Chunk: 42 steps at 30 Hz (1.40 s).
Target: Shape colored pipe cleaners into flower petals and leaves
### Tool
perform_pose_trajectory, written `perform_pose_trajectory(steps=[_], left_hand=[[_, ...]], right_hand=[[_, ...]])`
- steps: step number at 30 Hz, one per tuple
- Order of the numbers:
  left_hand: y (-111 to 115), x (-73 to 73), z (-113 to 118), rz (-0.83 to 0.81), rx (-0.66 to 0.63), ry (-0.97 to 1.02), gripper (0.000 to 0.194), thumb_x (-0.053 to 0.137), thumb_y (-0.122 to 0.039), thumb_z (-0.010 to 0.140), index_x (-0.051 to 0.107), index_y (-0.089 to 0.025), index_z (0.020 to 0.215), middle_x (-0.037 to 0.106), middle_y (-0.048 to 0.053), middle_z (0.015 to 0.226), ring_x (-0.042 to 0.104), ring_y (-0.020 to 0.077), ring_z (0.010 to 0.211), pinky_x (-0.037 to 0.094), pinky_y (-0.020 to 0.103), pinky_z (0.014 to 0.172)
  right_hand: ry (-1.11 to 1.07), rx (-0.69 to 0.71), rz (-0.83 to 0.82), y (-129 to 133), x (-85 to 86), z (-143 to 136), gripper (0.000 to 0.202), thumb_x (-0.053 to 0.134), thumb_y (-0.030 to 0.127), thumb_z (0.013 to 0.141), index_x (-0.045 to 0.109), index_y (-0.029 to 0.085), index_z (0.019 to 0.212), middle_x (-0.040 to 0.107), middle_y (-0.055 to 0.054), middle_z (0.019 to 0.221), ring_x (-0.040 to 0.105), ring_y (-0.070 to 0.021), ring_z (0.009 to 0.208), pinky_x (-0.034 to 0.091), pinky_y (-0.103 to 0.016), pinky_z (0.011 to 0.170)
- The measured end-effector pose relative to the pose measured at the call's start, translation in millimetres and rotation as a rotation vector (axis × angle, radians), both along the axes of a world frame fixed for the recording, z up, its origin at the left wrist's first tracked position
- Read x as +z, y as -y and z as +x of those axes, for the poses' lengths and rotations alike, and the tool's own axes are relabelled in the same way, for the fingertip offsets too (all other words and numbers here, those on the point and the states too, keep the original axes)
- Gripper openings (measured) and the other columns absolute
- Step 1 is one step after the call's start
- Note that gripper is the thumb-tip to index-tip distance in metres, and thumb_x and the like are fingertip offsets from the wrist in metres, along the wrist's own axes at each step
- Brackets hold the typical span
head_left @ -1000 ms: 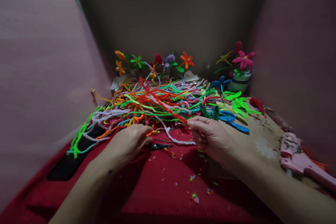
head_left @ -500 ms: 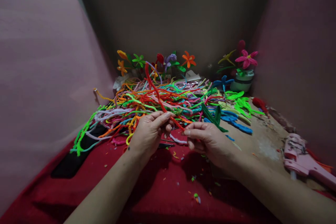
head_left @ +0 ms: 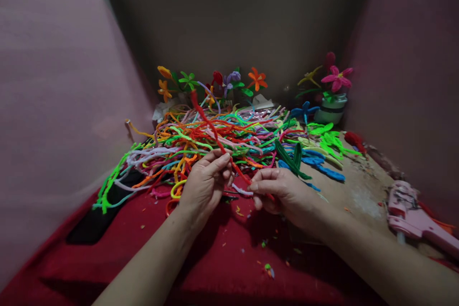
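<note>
Pinching a red pipe cleaner (head_left: 212,125) between thumb and fingers, the left hand (head_left: 211,172) grips it partway along, the right hand (head_left: 274,189) farther down — the strand slanting above a red-covered table (head_left: 222,272), before a heap of multicolored stems (head_left: 168,154) — with a pink glue gun (head_left: 409,224) at right.

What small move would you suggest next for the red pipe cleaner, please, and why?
Perhaps bend the red pipe cleaner between the left grip and right grip: both pinch it, with a short stretch between, and its far end juts free.
</note>
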<state>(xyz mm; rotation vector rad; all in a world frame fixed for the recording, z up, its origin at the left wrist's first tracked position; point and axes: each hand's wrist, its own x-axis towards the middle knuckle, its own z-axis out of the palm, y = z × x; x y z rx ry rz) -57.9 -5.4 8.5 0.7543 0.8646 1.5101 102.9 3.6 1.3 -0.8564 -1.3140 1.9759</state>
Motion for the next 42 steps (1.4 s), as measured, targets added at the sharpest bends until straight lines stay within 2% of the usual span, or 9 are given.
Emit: perform_pose_trajectory(steps=[5, 11, 15, 18, 22, 25, 28, 37, 42], left_hand=[[3.2, -3.5, 1.6, -0.079, -0.110, -0.040, 0.019, 0.072, -0.021, 0.063, 0.061, -0.013, 0.077, 0.054, -0.004, 0.063, 0.045, 0.0026, 0.048, 0.036, 0.016, 0.046], [8.5, -4.5, 7.5, -0.093, -0.204, -0.108, 0.017, 0.069, -0.022, 0.066, 0.061, -0.012, 0.078, 0.052, -0.003, 0.056, 0.046, 0.0041, 0.046, 0.034, 0.015, 0.043], [9.4, -2.5, 9.8, -0.075, -0.192, -0.122, 0.012, 0.066, -0.023, 0.070, 0.060, -0.012, 0.074, 0.053, -0.003, 0.055, 0.047, 0.0050, 0.046, 0.036, 0.017, 0.044], [9.6, -1.2, 10.7, -0.092, -0.182, -0.097, 0.011, 0.065, -0.021, 0.071, 0.058, -0.013, 0.073, 0.049, -0.005, 0.052, 0.039, 0.0022, 0.040, 0.032, 0.015, 0.040], [9.6, -0.4, 9.7, -0.142, -0.230, -0.017, 0.011, 0.065, -0.018, 0.069, 0.057, -0.013, 0.075, 0.049, -0.005, 0.052, 0.039, 0.0022, 0.039, 0.031, 0.014, 0.038], [9.5, -0.7, 8.1, -0.193, -0.282, 0.051, 0.013, 0.066, -0.015, 0.068, 0.057, -0.012, 0.077, 0.051, -0.003, 0.055, 0.042, 0.0027, 0.043, 0.037, 0.014, 0.043], [9.1, -0.7, 7.0, -0.170, -0.318, 0.060, 0.010, 0.064, -0.013, 0.069, 0.058, -0.012, 0.077, 0.049, -0.003, 0.054, 0.042, 0.0025, 0.042, 0.038, 0.014, 0.043], [5.2, 0.2, 7.2, -0.097, -0.278, -0.062, 0.017, 0.068, -0.019, 0.067, 0.058, -0.013, 0.080, 0.054, -0.002, 0.062, 0.047, 0.0046, 0.043, 0.039, 0.016, 0.039], [3.5, -3.4, 5.7, -0.040, -0.315, -0.097, 0.012, 0.064, -0.019, 0.071, 0.056, -0.013, 0.078, 0.056, -0.001, 0.062, 0.044, 0.0038, 0.041, 0.035, 0.015, 0.035]], right_hand=[[-0.137, 0.097, -0.055, 2.9, 1.8, -1.0, 0.018, 0.061, 0.027, 0.072, 0.057, 0.015, 0.084, 0.065, -0.003, 0.061, 0.050, -0.0083, 0.042, 0.036, -0.020, 0.043], [-0.228, -0.017, -0.093, 2.1, -4.9, -3.6, 0.014, 0.065, 0.020, 0.068, 0.058, 0.014, 0.080, 0.064, -0.003, 0.061, 0.054, -0.0093, 0.047, 0.042, -0.021, 0.047], [-0.198, -0.092, -0.090, 1.6, -5.0, -4.3, 0.015, 0.066, 0.017, 0.065, 0.060, 0.013, 0.078, 0.064, -0.003, 0.062, 0.049, -0.0063, 0.042, 0.037, -0.019, 0.042], [-0.150, -0.124, -0.078, 1.5, -2.9, -3.9, 0.014, 0.065, 0.018, 0.064, 0.062, 0.013, 0.077, 0.064, -0.003, 0.059, 0.044, -0.0045, 0.038, 0.030, -0.017, 0.038], [-0.121, -0.143, -0.026, 1.4, -0.8, -3.7, 0.012, 0.063, 0.017, 0.065, 0.063, 0.012, 0.076, 0.061, -0.001, 0.054, 0.037, -0.0028, 0.035, 0.021, -0.017, 0.035], [-0.139, -0.113, -0.012, 1.6, -1.1, -3.5, 0.012, 0.064, 0.018, 0.065, 0.064, 0.012, 0.075, 0.061, -0.001, 0.053, 0.035, -0.0025, 0.035, 0.020, -0.017, 0.035], [-0.154, -0.089, -0.015, 2.4, -2.0, -3.2, 0.012, 0.065, 0.018, 0.065, 0.063, 0.012, 0.075, 0.061, -0.001, 0.052, 0.036, -0.0023, 0.034, 0.021, -0.017, 0.035], [-0.121, -0.099, -0.021, 1.4, -2.6, -4.6, 0.011, 0.063, 0.023, 0.068, 0.057, 0.013, 0.071, 0.060, 0.000, 0.051, 0.033, -0.0024, 0.032, 0.018, -0.017, 0.034], [-0.128, -0.083, -0.032, 1.4, -4.0, -4.9, 0.017, 0.063, 0.028, 0.070, 0.055, 0.014, 0.066, 0.058, 0.001, 0.049, 0.031, -0.0020, 0.032, 0.016, -0.018, 0.034]])
